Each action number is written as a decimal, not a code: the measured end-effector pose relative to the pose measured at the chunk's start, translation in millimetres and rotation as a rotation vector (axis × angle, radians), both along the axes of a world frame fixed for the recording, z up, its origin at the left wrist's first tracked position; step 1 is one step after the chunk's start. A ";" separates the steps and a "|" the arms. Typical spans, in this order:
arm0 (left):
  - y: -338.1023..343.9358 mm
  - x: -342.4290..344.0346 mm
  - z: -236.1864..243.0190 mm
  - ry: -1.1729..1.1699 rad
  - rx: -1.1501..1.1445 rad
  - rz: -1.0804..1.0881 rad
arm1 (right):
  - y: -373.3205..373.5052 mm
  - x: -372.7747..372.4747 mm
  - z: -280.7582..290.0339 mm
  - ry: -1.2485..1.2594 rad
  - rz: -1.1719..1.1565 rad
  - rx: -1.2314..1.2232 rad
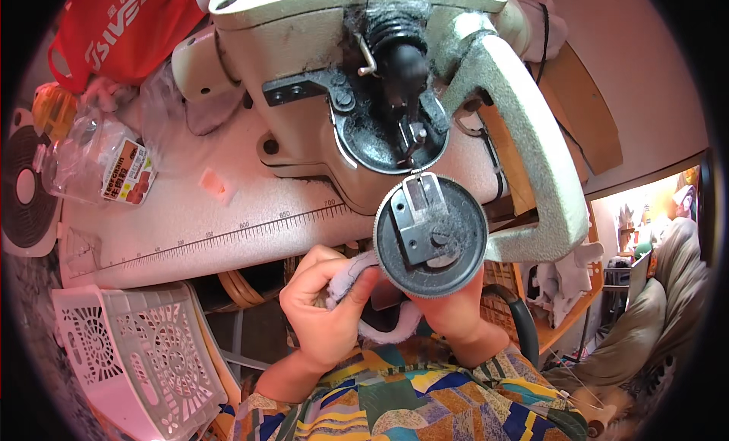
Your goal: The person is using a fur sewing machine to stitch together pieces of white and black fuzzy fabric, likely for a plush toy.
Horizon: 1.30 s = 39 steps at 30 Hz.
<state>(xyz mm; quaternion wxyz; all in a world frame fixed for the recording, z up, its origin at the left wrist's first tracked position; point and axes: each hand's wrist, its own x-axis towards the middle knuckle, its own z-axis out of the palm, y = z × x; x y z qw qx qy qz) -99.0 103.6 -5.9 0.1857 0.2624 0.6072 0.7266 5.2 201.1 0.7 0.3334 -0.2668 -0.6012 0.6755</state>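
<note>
A strip of pale lavender plush fabric (391, 329) hangs in a loop in front of an industrial sewing machine (292, 141). My left hand (323, 308) is closed on one end, thumb and fingers pinching the folded edge beside the machine's front round disc (391, 247). Below that disc is my right hand (453, 313), where the loop's other side meets it; the disc covers its fingers, so its grip does not show. The toothed disc almost meets a second dark disc (357, 141) behind it, under the needle parts (414, 133). Grey lint coats both.
A pale work table (175, 221) with a printed ruler edge extends left, holding a clear plastic bag (91, 164), a small orange-pink scrap (219, 184) and a red bag (125, 27). A pinkish plastic basket (163, 350) stands lower left. The machine's thick curved arm (543, 152) rises at right.
</note>
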 end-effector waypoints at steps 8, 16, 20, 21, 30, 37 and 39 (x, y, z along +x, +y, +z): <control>28.2 -25.5 28.8 0.355 0.103 0.169 | 44.1 -26.9 13.0 0.393 0.063 0.111; 32.2 -39.5 45.4 0.488 0.138 0.273 | 85.9 -27.5 44.3 0.169 0.195 0.320; 34.1 -41.4 40.5 0.507 0.204 0.254 | 84.5 -26.7 54.4 0.197 0.102 0.363; 33.9 -41.3 39.0 0.513 0.186 0.247 | 85.9 -25.1 48.0 0.233 0.097 0.325; 41.8 -34.4 42.9 0.535 0.158 0.205 | 79.2 -33.0 38.8 0.443 -0.115 0.281; 27.0 -47.0 41.8 0.270 0.189 0.329 | 82.0 -42.1 34.9 0.212 0.064 0.562; 23.3 -47.6 44.3 0.333 0.200 0.309 | 78.9 -42.4 43.0 0.194 0.071 0.455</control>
